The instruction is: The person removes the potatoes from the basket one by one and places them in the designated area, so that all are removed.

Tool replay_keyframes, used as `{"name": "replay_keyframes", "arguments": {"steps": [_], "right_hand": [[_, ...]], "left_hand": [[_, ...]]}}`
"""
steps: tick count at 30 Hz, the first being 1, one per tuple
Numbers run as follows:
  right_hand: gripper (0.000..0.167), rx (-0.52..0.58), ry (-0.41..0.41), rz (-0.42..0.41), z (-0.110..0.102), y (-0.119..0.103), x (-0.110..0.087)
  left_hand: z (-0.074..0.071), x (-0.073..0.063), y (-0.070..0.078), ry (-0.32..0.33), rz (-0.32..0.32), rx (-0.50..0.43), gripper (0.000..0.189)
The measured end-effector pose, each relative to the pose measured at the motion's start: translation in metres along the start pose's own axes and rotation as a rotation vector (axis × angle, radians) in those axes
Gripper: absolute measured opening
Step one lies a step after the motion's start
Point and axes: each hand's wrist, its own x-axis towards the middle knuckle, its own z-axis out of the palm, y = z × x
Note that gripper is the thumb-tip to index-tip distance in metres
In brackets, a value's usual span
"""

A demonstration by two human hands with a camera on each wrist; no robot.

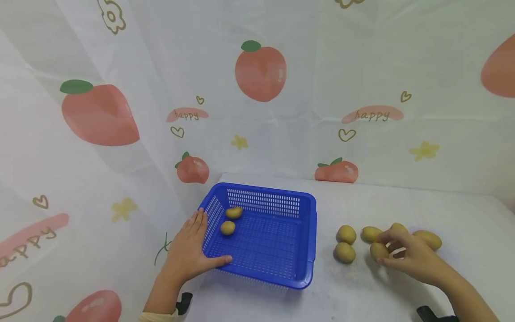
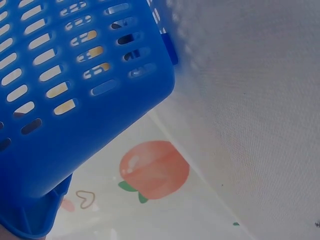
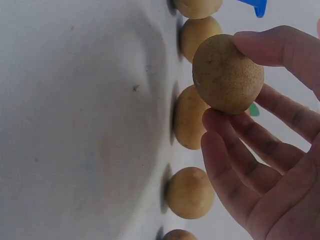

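Note:
A blue plastic basket [image 1: 261,278] with slotted walls stands on the white table, two potatoes [image 1: 228,228] lying in its left part. My left hand [image 1: 189,250] rests on the basket's left front corner, fingers straight over the left rim and thumb stretched along the front rim. Close over the table to the right, my right hand [image 1: 414,255] pinches a potato [image 3: 227,74] between thumb and fingers. More potatoes lie around that hand: a small one [image 1: 370,234] just behind, a longer one [image 1: 427,240] to its right.
Two potatoes [image 1: 344,253] sit close together between the basket and my right hand. A white cloth [image 1: 277,134] printed with peaches hangs behind the table and along its left side.

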Motion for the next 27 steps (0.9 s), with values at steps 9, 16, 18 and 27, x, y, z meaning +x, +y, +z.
{"name": "replay_keyframes", "arguments": {"steps": [9, 16, 18, 27], "right_hand": [[0.040, -0.005, -0.041, 0.084, 0.0038, 0.0008, -0.0005], [0.042, -0.019, -0.068, 0.120, 0.0045, 0.0008, -0.0011], [0.043, -0.023, -0.076, 0.128, 0.0045, 0.0012, -0.0013], [0.045, -0.039, -0.109, 0.138, 0.0054, 0.0040, -0.0026]], "left_hand": [[-0.0015, 0.0022, 0.0014, 0.001, 0.000, -0.004, 0.141], [0.0005, 0.0013, 0.0002, 0.003, -0.005, 0.011, 0.141], [0.0004, 0.0010, 0.0005, 0.003, -0.006, 0.011, 0.141], [0.0005, -0.0007, 0.0007, -0.002, -0.009, 0.020, 0.140]]}}
